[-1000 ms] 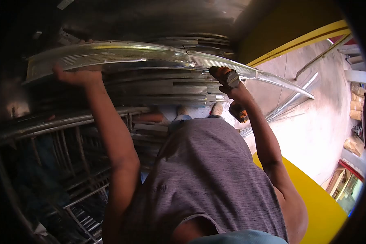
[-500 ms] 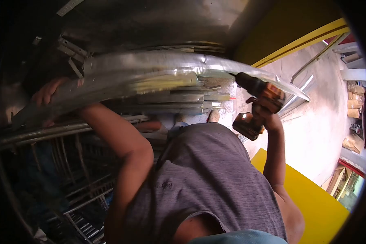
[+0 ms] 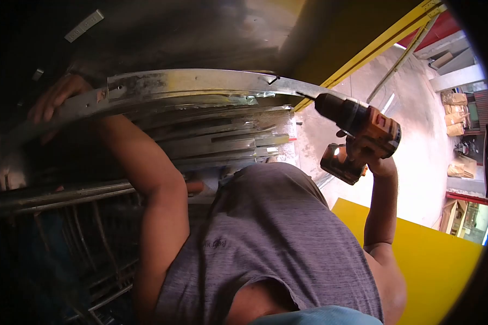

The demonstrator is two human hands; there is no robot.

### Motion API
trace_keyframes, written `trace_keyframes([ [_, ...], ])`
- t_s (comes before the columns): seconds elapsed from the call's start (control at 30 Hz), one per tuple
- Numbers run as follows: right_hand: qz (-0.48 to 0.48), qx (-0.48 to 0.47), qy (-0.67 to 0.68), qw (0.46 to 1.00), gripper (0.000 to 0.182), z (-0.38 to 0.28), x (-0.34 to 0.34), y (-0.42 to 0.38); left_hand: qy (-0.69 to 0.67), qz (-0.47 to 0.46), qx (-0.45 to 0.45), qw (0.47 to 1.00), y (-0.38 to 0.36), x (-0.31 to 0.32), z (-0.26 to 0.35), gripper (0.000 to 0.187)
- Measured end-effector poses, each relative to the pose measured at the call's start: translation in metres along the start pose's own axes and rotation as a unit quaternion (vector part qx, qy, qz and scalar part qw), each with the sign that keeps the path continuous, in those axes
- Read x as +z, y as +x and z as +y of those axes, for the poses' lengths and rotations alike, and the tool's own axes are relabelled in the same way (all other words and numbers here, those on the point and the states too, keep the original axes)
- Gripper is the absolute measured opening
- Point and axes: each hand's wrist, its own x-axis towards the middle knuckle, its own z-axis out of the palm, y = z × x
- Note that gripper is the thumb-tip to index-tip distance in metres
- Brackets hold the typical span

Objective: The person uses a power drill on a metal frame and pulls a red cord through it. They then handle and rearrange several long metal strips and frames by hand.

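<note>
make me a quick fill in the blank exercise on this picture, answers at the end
1. The right hand holds a drill coloured black and ____.
2. The left hand is at the metal strip, near the picture's ____ edge.
3. The big flat panel at the picture's lower right is ____.

Missing words: orange; left; yellow

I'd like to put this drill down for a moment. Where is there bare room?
The pale floor looks bare between the drill in the right hand and the brown bundles. Crowded: between the long metal strip and the shirt, where more strips lie stacked, and around the metal rack at left.
</note>
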Motion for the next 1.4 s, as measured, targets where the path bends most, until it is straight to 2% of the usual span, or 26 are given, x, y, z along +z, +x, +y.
trace_keyframes([
  [0.1, -0.006, -0.007, -0.004, 1.000, 0.040, -0.026, 0.010, -0.001, 0.101, 0.079, -0.048, 0.991, -0.043, -0.016, 0.044, 0.049],
  [0.17, 0.054, -0.006, -0.091, 0.994, 0.035, -0.040, 0.025, 0.005, 0.420, 0.065, 0.010, 0.905, -0.043, -0.015, 0.036, 0.053],
  [0.2, 0.051, -0.112, -0.179, 0.976, 0.032, -0.045, 0.038, 0.013, 0.312, -0.027, -0.057, 0.948, -0.059, -0.035, 0.067, 0.056],
  [0.23, 0.047, -0.111, -0.180, 0.976, 0.032, -0.040, 0.042, 0.020, 0.206, -0.102, -0.142, 0.963, -0.075, -0.054, 0.098, 0.059],
  [0.27, 0.052, -0.131, -0.305, 0.942, 0.033, -0.031, 0.044, 0.027, 0.200, -0.012, -0.036, 0.979, -0.087, -0.036, 0.073, 0.062],
  [0.3, 0.054, -0.151, -0.426, 0.890, 0.035, -0.026, 0.048, 0.033, 0.169, 0.006, -0.003, 0.986, -0.093, -0.021, 0.059, 0.064],
  [0.33, 0.097, 0.021, -0.316, 0.944, 0.035, -0.037, 0.066, 0.039, 0.138, 0.022, 0.031, 0.990, -0.099, -0.005, 0.045, 0.066],
  [0.37, 0.086, 0.016, -0.318, 0.944, 0.035, -0.036, 0.075, 0.045, 0.109, 0.035, 0.065, 0.991, -0.104, 0.011, 0.031, 0.068],
  [0.4, 0.098, -0.001, -0.296, 0.950, 0.035, -0.033, 0.083, 0.052, 0.294, 0.162, 0.091, 0.938, -0.120, 0.021, 0.036, 0.069],
  [0.43, 0.106, -0.019, -0.272, 0.956, 0.036, -0.029, 0.090, 0.058, 0.465, 0.283, 0.114, 0.831, -0.131, 0.033, 0.040, 0.071],
  [0.47, 0.100, 0.049, -0.235, 0.966, 0.046, -0.026, 0.093, 0.063, 0.598, 0.377, 0.190, 0.681, -0.139, 0.035, 0.045, 0.074],
  [0.53, 0.066, 0.038, -0.243, 0.967, 0.053, -0.018, 0.098, 0.071, 0.375, 0.372, 0.135, 0.839, -0.156, 0.041, 0.056, 0.072],
  [0.57, 0.057, 0.032, -0.250, 0.966, 0.060, -0.013, 0.102, 0.074, 0.324, 0.364, 0.141, 0.862, -0.155, 0.047, 0.044, 0.071],
  [0.6, 0.055, 0.082, -0.211, 0.973, 0.049, -0.008, 0.107, 0.075, 0.336, 0.425, 0.218, 0.812, -0.146, 0.054, 0.024, 0.070],
  [0.63, 0.020, 0.055, -0.245, 0.968, 0.053, -0.003, 0.113, 0.076, 0.317, 0.422, 0.167, 0.833, -0.185, 0.038, 0.046, 0.069],
  [0.67, -0.003, 0.044, -0.273, 0.961, 0.053, -0.004, 0.119, 0.080, 0.433, 0.566, 0.206, 0.671, -0.165, 0.052, 0.007, 0.066],
  [0.7, -0.029, 0.045, -0.232, 0.971, 0.056, -0.006, 0.131, 0.080, 0.385, 0.564, 0.155, 0.714, -0.186, 0.039, 0.012, 0.063],
  [0.77, -0.065, -0.004, -0.171, 0.983, 0.067, -0.011, 0.150, 0.083, 0.419, 0.662, 0.147, 0.604, -0.186, 0.042, -0.008, 0.063],
  [0.87, -0.146, -0.010, -0.114, 0.983, 0.054, -0.006, 0.157, 0.086, 0.519, 0.616, 0.230, 0.547, -0.255, 0.031, 0.008, 0.069],
  [0.93, -0.193, 0.014, -0.087, 0.977, 0.035, -0.016, 0.170, 0.092, 0.510, 0.659, 0.249, 0.493, -0.282, 0.040, 0.005, 0.075],
  [1.07, -0.311, 0.036, -0.089, 0.945, 0.032, -0.027, 0.180, 0.117, 0.502, 0.698, 0.280, 0.427, -0.289, 0.079, -0.017, 0.070],
  [1.13, -0.386, -0.043, -0.149, 0.909, 0.034, -0.028, 0.196, 0.129, 0.607, 0.695, 0.277, 0.268, -0.294, 0.088, -0.019, 0.069],
  [1.17, -0.400, -0.047, -0.149, 0.903, 0.034, -0.035, 0.209, 0.133, 0.611, 0.697, 0.286, 0.243, -0.298, 0.087, -0.019, 0.069],
  [1.27, -0.507, -0.068, -0.186, 0.839, 0.045, -0.054, 0.280, 0.118, 0.604, 0.733, 0.201, 0.238, -0.323, 0.077, -0.015, 0.060],
  [1.33, -0.573, -0.087, -0.171, 0.797, 0.052, -0.053, 0.336, 0.110, 0.614, 0.699, 0.162, 0.329, -0.325, 0.085, -0.016, 0.055],
  [1.4, -0.620, -0.155, -0.176, 0.748, 0.054, -0.057, 0.397, 0.090, 0.593, 0.729, 0.117, 0.322, -0.357, 0.063, -0.002, 0.058],
])
